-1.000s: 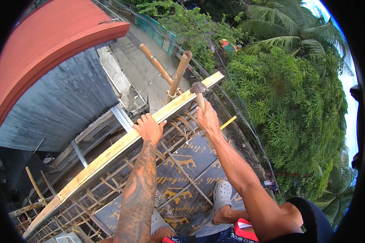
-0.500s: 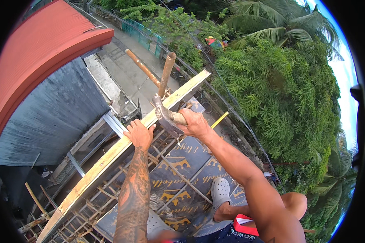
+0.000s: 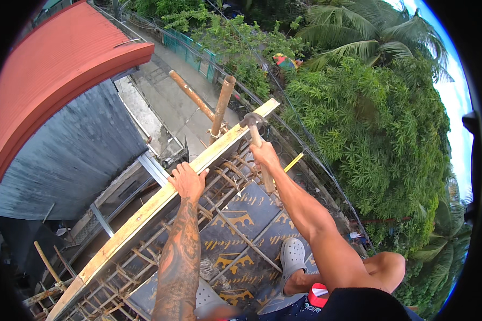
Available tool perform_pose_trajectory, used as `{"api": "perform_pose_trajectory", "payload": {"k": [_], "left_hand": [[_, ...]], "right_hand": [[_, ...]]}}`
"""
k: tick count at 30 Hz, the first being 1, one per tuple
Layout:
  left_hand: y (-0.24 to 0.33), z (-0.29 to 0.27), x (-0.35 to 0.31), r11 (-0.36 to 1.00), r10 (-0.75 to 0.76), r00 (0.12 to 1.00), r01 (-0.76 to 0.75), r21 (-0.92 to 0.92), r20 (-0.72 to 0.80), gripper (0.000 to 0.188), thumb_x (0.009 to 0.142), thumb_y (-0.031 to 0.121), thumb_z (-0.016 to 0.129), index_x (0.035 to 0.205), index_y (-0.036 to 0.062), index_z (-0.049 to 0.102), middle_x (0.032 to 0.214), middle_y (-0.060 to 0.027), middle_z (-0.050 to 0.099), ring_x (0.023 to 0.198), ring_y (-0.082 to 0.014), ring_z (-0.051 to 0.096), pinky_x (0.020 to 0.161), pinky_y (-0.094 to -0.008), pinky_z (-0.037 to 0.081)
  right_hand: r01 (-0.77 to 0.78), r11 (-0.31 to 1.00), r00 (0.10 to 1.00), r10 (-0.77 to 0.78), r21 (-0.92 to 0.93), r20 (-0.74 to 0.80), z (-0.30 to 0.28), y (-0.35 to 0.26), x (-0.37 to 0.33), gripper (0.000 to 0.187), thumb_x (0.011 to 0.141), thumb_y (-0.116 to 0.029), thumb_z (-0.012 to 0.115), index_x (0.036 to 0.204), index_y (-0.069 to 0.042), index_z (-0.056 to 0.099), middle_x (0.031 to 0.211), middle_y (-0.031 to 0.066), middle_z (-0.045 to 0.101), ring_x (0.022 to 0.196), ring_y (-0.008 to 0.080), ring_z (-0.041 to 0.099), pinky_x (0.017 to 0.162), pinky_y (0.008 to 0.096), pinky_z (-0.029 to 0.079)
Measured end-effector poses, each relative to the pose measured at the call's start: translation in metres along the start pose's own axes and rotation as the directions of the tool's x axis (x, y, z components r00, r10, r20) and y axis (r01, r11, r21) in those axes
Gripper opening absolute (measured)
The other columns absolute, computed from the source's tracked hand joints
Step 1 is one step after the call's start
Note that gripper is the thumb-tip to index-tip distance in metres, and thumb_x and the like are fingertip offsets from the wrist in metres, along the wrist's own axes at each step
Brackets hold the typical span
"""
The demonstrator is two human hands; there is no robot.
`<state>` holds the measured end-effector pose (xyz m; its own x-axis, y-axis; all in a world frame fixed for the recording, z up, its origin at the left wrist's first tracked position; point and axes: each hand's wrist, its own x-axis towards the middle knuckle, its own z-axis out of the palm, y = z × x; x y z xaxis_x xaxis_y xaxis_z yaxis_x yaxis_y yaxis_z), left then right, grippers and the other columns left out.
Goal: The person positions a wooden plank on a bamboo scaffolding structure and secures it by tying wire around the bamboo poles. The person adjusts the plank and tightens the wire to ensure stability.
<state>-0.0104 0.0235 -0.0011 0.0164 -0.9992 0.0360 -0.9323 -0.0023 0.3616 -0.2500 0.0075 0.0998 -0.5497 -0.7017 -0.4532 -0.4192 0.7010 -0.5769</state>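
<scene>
A long pale wooden plank runs diagonally from the lower left to the upper middle. My left hand grips it near the middle, fingers draped over its top edge and thumb to the right. Farther up, my right hand is closed around the wooden handle of a claw hammer. The hammer's dark metal head overlaps the plank near its far end; whether they touch, I cannot tell. Beneath the plank lies a cage of tied steel rebar.
Two rusty steel pipes stick up beyond the plank. I squat on dark printed panels in grey clogs, high above a concrete lane. A red roof stands left; cables and trees lie right.
The hammer has swung away from its low, near position and its head now sits farther along the plank, with my right arm stretched out. My left hand stays on the plank.
</scene>
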Motion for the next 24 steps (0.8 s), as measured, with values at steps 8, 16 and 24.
{"api": "perform_pose_trajectory", "payload": {"k": [8, 16, 24], "left_hand": [[0.003, 0.004, 0.0, 0.999, 0.011, 0.999, -0.009, 0.04, -0.032, 0.066, 0.082, 0.058, 0.077, 0.112, 0.0034, 0.057, 0.114, -0.0131, 0.058, 0.11, -0.033, 0.054, 0.095, -0.0527, 0.034], [-0.001, -0.002, -0.001, 1.0, 0.017, 1.0, -0.017, 0.018, -0.013, 0.067, 0.082, 0.058, 0.077, 0.113, 0.002, 0.057, 0.115, -0.0147, 0.058, 0.111, -0.0347, 0.054, 0.096, -0.0546, 0.035], [0.002, 0.007, 0.0, 0.999, -0.011, 0.999, 0.012, 0.044, -0.037, 0.069, 0.081, 0.059, 0.078, 0.115, 0.0019, 0.058, 0.116, -0.0138, 0.058, 0.113, -0.0338, 0.052, 0.098, -0.0541, 0.034]], "right_hand": [[0.883, 0.117, 0.397, -0.701, 0.454, -0.592, -0.131, -0.128, -0.06, 0.021, 0.098, -0.019, 0.064, 0.095, -0.002, 0.051, 0.069, 0.0043, 0.054, 0.054, 0.0119, 0.055, 0.048, 0.0299, 0.049], [-0.107, 0.955, 0.978, 0.05, 0.276, 0.205, -0.017, -0.015, -0.035, 0.02, 0.096, -0.019, 0.064, 0.088, -0.001, 0.059, 0.065, 0.0037, 0.055, 0.05, 0.014, 0.053, 0.046, 0.0304, 0.046], [0.73, 0.509, 0.683, -0.542, 0.456, -0.489, -0.032, -0.022, -0.023, 0.017, 0.094, -0.016, 0.065, 0.088, -0.002, 0.059, 0.064, 0.0016, 0.056, 0.048, 0.01, 0.051, 0.044, 0.0279, 0.043]]}}
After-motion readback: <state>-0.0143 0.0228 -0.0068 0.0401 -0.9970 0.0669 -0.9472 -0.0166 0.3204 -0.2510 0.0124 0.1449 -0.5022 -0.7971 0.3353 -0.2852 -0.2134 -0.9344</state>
